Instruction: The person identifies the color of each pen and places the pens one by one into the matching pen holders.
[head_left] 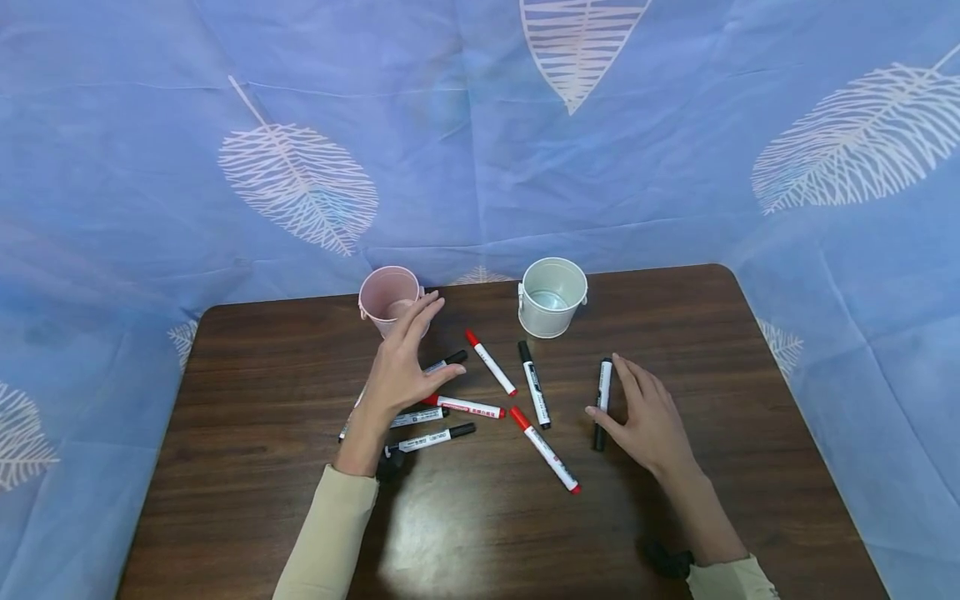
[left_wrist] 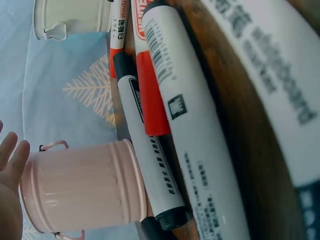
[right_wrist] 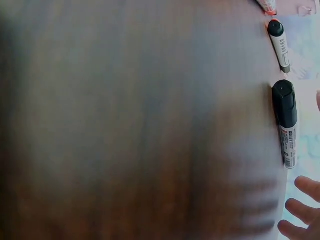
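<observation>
Two hands over a dark wooden table (head_left: 262, 375), both with fingers spread and gripping nothing. Left hand (head_left: 405, 367) hovers above a loose cluster of markers, fingertips reaching to the front of the pink bucket (head_left: 388, 297) and covering part of its wall; whether they touch it cannot be told. Under that hand a black-capped marker (head_left: 447, 361) shows only its cap end, the barrel hidden by the palm. A red-capped marker (head_left: 465, 407) pokes out beside the thumb. Two more black-capped markers (head_left: 429, 439) lie near the wrist, partly hidden by it. Right hand (head_left: 648, 417) rests low, fingers extended, just beside a black marker (head_left: 602, 404) lying roughly lengthwise; index finger and thumb flank it, contact not clear. Between the hands: a red marker (head_left: 491, 362), a black-capped one (head_left: 534, 384), another red one (head_left: 544, 448), all apart from the hands. White bucket (head_left: 552, 297) stands upright at the table's far edge, well apart from the pink one. Left wrist view is very close: marker barrels blurred and cut off, print mostly unreadable, pink bucket lying sideways in frame, fingertips at the left edge. Right wrist view mostly blurred tabletop; the black marker sits at the right margin, three fingertips just entering the corner. Blue leaf-print cloth (head_left: 480, 167) behind.
</observation>
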